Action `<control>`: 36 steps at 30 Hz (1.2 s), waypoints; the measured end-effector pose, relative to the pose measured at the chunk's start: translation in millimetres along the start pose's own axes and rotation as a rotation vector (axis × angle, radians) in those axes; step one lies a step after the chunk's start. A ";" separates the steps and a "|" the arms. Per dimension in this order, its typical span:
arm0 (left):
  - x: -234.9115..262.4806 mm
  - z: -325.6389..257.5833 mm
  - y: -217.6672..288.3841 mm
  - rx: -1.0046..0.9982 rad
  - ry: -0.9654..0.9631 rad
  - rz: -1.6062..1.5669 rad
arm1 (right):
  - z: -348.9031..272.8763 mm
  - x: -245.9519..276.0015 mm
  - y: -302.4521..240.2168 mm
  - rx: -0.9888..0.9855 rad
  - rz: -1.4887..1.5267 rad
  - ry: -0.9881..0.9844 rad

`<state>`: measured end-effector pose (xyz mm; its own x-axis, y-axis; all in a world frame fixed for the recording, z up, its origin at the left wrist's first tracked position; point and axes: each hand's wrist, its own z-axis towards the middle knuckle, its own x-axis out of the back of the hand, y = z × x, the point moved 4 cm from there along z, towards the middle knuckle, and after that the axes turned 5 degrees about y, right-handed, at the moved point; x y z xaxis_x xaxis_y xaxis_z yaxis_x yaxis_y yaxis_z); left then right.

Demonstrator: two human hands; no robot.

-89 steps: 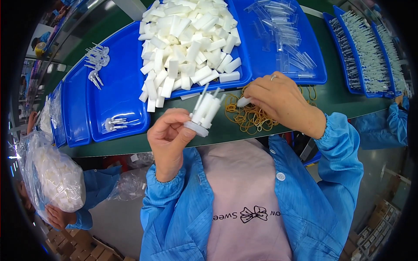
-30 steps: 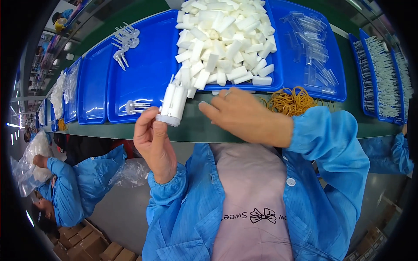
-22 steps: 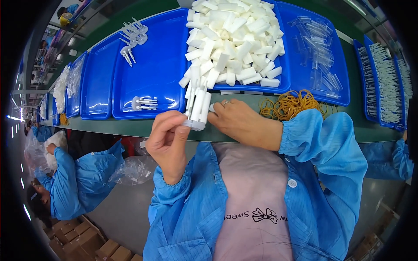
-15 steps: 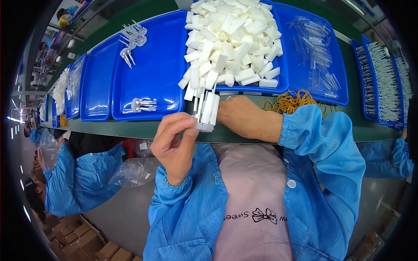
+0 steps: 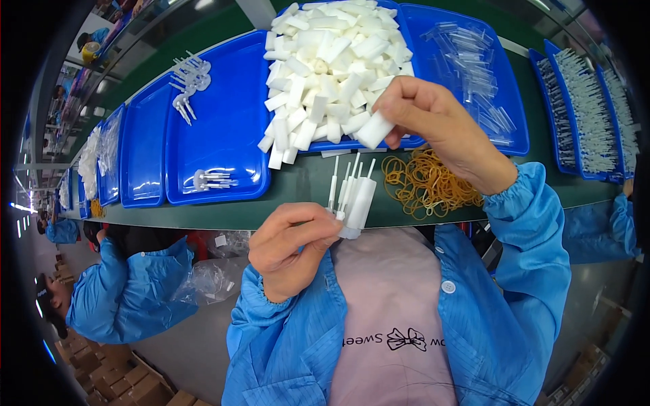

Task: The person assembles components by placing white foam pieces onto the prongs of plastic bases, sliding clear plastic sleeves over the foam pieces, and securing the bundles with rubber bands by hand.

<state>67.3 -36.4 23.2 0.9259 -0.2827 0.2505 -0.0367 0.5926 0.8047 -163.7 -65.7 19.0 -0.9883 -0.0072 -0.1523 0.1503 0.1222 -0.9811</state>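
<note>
Nearest the body, the left hand (image 5: 291,249) pinched the pale round base of a pronged holder (image 5: 350,232) between thumb and fingers, its thin prongs pointing up and away above the counter's (image 5: 298,186) near edge, with white foam (image 5: 361,203) standing at their right side. Farther out, the right hand (image 5: 443,125) gripped a loose white foam block (image 5: 374,130) (tilted, and apart from the holder), above and to the left of tangled tan rubber bands (image 5: 426,181). Beyond lay a heaped pile of similar blocks (image 5: 325,68), between a blue tray (image 5: 227,139) of pronged pieces and another of clear plastic pieces (image 5: 470,61).
</note>
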 end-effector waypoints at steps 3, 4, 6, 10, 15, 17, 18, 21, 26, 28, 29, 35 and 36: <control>-3.1 1.5 3.0 -0.003 -0.018 -0.035 | -3.1 -5.4 4.4 -0.054 0.005 -0.072; -3.5 1.8 3.0 -0.003 -0.027 -0.049 | -2.3 -3.6 5.3 -0.052 0.005 -0.071; -3.2 1.1 3.1 -0.003 -0.034 -0.049 | -0.9 -1.3 10.6 -0.100 0.051 -0.095; -2.0 -0.3 2.9 0.004 -0.041 -0.087 | 1.0 2.0 15.2 -0.198 0.101 -0.145; -2.4 -0.3 0.4 0.030 -0.058 -0.091 | -1.8 5.4 13.3 -0.221 0.176 -0.197; -2.4 0.3 0.3 0.032 -0.064 -0.085 | -5.2 1.2 8.3 -0.191 0.109 -0.201; -2.7 0.6 0.3 0.039 -0.070 -0.082 | -7.2 -1.6 4.5 -0.159 0.043 -0.205; -1.8 0.5 1.6 0.049 -0.080 -0.089 | -14.5 -9.5 -8.9 -0.139 -0.035 -0.236; -5.6 -0.4 1.4 0.043 -0.127 -0.106 | -16.6 -2.2 -14.0 -0.131 -0.113 -0.246; -8.5 -0.4 4.8 0.011 -0.145 -0.071 | -17.2 -2.9 -11.6 -0.138 -0.104 -0.235; -9.3 0.0 5.7 0.010 -0.148 -0.072 | -17.5 -2.3 -7.2 -0.155 -0.074 -0.201; -7.8 -3.0 12.0 -0.019 -0.151 -0.060 | -30.8 -8.3 -8.2 -0.135 -0.033 -0.107; -7.7 -3.5 12.0 -0.018 -0.162 -0.056 | -31.8 -8.4 -12.3 -0.069 -0.121 -0.094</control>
<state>61.0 -24.4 29.0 0.8534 -0.4329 0.2902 0.0212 0.5853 0.8105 -158.1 -35.6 36.1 -0.9918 -0.1190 -0.0469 0.0245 0.1829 -0.9828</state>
